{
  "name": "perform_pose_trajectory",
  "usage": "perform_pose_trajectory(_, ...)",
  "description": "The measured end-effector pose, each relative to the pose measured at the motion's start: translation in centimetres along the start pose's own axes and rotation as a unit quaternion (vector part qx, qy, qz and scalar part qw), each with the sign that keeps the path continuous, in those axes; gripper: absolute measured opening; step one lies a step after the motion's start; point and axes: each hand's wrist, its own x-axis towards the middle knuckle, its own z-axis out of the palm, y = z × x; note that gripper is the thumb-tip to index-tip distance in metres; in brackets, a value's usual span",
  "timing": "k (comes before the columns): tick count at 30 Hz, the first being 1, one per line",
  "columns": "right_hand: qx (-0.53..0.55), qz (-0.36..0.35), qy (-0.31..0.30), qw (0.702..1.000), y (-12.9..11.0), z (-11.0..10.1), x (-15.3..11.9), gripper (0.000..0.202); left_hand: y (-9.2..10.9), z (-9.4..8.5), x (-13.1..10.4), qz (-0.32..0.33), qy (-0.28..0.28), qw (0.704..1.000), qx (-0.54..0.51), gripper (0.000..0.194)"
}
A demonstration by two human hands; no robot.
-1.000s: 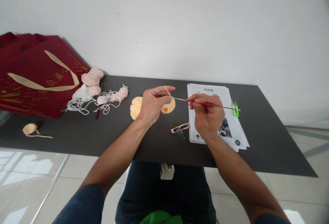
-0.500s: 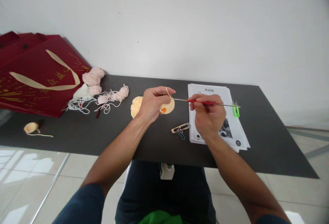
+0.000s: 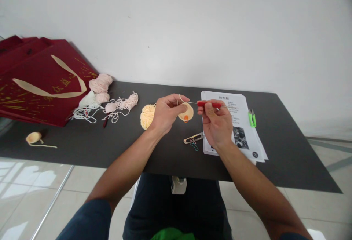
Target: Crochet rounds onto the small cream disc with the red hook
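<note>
Near the middle of the table, my left hand (image 3: 167, 114) pinches a round cream crochet piece (image 3: 188, 111) by its edge, with a strand of yarn over the index finger. An orange stitch marker (image 3: 186, 118) hangs on the piece's lower part. My right hand (image 3: 217, 122) is closed on a crochet hook (image 3: 209, 105) with a red handle, above the printed sheets. The hook's metal tip points left and meets the piece at its upper edge. A yellow yarn ball (image 3: 147, 116) lies just left of my left hand.
Printed sheets (image 3: 249, 142) lie on the dark table (image 3: 286, 152), with green snips (image 3: 252, 118) at their right edge. Other snips (image 3: 193, 138) and small markers lie left of them. Pink yarn (image 3: 129, 101), red bags (image 3: 35, 82) and a small cream piece (image 3: 33, 138) are further left.
My right hand and the hook have moved left, and the hand has turned so more of its palm side shows. The crochet piece has shifted slightly right and shows more of its round shape.
</note>
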Motion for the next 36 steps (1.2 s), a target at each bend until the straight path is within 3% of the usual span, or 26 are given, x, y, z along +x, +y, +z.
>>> perform_pose_trajectory(7, -0.016, 0.003, 0.013, 1.0, 0.1, 0.1, 0.0, 0.015, -0.1, -0.2, -0.1, 0.053, 0.008, 0.998, 0.027, 0.019)
perform_pose_trajectory(11, -0.02, -0.022, 0.01, 1.0, 0.3, 0.3, -0.4, 0.012, -0.1, -0.2, 0.0, 0.043, 0.012, 0.998, 0.033, 0.032)
perform_pose_trajectory(14, -0.116, -0.096, 0.017, 0.988, 0.6, 0.4, -1.3, 0.017, -0.1, 0.0, 0.1, 0.019, 0.019, 1.0, -0.009, 0.04)
perform_pose_trajectory(17, -0.257, -0.24, -0.02, 0.936, 0.8, 0.1, -2.2, 0.022, -0.1, 0.3, 0.2, -0.01, 0.03, 0.995, -0.09, 0.044)
perform_pose_trajectory(20, -0.299, -0.312, -0.062, 0.9, 1.2, -0.3, -2.5, 0.036, 0.1, 0.5, 0.2, -0.045, 0.031, 0.988, -0.148, 0.046)
perform_pose_trajectory(23, -0.258, -0.277, -0.055, 0.924, 1.7, -0.4, -2.2, 0.033, 0.4, 0.4, 0.2, -0.076, 0.009, 0.982, -0.171, 0.042)
perform_pose_trajectory(27, -0.093, -0.123, -0.012, 0.988, 1.6, -0.1, -1.2, 0.013, 0.5, 0.1, 0.2, -0.081, -0.006, 0.984, -0.157, 0.041)
perform_pose_trajectory(30, -0.019, -0.061, -0.018, 0.998, 1.0, 0.0, -0.4, 0.01, 0.5, 0.1, 0.1, -0.079, -0.016, 0.989, -0.124, 0.041)
perform_pose_trajectory(36, -0.004, -0.056, -0.026, 0.998, 0.4, -0.8, 0.4, 0.019, 0.7, 0.1, 0.0, -0.068, -0.028, 0.992, -0.099, 0.04)
